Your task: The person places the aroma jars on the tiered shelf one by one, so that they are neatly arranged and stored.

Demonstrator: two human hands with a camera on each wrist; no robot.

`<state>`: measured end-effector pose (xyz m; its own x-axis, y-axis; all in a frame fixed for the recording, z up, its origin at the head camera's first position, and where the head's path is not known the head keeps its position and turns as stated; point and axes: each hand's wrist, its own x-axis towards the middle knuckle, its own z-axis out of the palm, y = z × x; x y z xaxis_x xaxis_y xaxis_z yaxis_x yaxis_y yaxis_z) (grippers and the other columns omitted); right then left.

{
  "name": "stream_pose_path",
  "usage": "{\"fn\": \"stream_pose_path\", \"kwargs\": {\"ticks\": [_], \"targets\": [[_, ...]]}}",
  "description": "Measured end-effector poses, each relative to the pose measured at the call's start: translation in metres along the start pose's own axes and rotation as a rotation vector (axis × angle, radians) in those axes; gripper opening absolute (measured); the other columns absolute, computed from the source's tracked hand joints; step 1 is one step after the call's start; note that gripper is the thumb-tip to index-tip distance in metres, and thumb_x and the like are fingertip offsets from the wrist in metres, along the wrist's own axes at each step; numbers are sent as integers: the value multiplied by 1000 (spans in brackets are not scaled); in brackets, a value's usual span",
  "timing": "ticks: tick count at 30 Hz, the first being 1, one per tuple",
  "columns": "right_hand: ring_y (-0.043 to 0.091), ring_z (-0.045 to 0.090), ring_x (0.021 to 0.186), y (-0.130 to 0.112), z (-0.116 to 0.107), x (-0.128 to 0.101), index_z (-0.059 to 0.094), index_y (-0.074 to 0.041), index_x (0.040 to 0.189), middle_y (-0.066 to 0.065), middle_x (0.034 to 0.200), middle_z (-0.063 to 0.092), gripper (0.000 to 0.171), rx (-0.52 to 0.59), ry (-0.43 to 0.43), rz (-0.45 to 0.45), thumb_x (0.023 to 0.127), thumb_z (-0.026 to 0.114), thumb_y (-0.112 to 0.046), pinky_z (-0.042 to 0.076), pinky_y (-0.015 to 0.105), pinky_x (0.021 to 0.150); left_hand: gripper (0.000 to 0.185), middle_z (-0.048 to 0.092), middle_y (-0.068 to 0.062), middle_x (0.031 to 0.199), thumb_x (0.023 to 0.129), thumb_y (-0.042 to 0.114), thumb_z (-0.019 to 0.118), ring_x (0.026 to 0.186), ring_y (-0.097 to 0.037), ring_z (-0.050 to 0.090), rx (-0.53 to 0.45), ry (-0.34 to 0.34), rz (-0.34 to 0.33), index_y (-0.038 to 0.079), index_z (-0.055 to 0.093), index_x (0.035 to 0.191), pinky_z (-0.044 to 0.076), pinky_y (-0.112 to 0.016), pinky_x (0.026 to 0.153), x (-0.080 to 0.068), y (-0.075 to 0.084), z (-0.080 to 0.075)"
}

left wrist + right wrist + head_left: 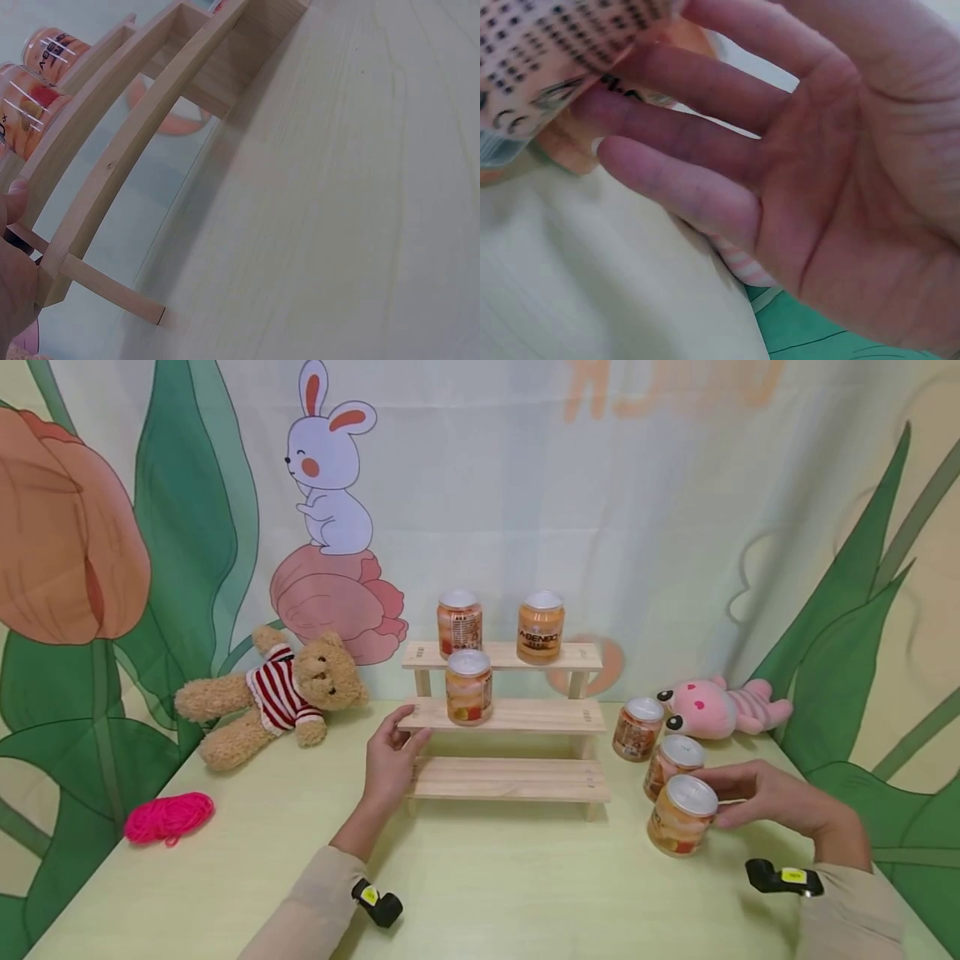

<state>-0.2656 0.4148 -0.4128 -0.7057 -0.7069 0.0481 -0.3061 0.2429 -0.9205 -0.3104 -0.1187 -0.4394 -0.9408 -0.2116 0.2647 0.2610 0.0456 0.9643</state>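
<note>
A three-tier wooden stand [510, 778] is in the middle of the table. My left hand [390, 758] grips its left end around the middle tier, with the thumb [16, 201] at the board's edge. On the middle tier stands a silver-lidded can [469, 693]; two more cans, one left [459, 628] and one right [541, 631], are on the top tier. Right of the stand, my right hand [780, 797] holds the nearest can [681, 822] between thumb and fingers. Its fingers [682, 135] pass behind that can, beside a second can [663, 768]. The right thumb is outside the right wrist view.
Another can [637, 731] stands farther back, next to a pink plush toy [712, 706]. A teddy bear [281, 693] in a striped shirt lies at the left, with a bundle of pink yarn [169, 818] nearer. A printed curtain [465, 485] hangs behind the table [525, 893].
</note>
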Motion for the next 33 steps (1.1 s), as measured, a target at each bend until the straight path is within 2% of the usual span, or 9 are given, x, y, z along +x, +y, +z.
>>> {"fn": "stream_pose_path", "kwargs": {"ticks": [4,9,17,23,27,33], "targets": [[20,62,118,-2,4,6,47,9,143,10,133,64,57,13,-18,18,89,65,11,51,31,94,48,70,-18,112,92,6,73,97,-14,64,5,-4,2,11,59,137,50,-18,72,1,-1,-1],[17,64,113,-8,10,14,44,9,145,8,130,65,64,-26,-12,40,86,70,8,52,31,90,48,70,-18,109,92,6,73,94,-13,64,8,-7,11,10,59,137,49,-18,71,0,-1,-1],[17,66,107,-18,17,24,51,13,138,11,123,68,58,-56,-53,-34,84,73,11,55,33,86,48,69,-20,112,92,7,72,99,-16,64,-2,-9,12,7,58,138,49,-17,72,-1,-2,-2],[18,68,100,-31,18,23,59,6,133,9,117,70,54,-119,12,-106,81,75,11,57,35,79,49,68,-22,111,92,8,73,99,-19,63,-2,-11,21,7,58,138,48,-16,71,0,-3,-2],[19,68,98,-39,18,27,59,7,129,10,115,70,49,-125,36,-163,82,71,14,57,36,77,48,69,-20,109,92,7,73,96,-15,63,0,-6,26,8,58,138,49,-17,71,1,-3,-1],[20,66,98,-50,23,36,57,2,126,10,113,67,48,-116,64,-205,81,69,15,56,35,79,47,70,-16,108,92,8,73,93,-12,64,7,-5,18,10,59,137,49,-18,70,1,-3,-2]]}}
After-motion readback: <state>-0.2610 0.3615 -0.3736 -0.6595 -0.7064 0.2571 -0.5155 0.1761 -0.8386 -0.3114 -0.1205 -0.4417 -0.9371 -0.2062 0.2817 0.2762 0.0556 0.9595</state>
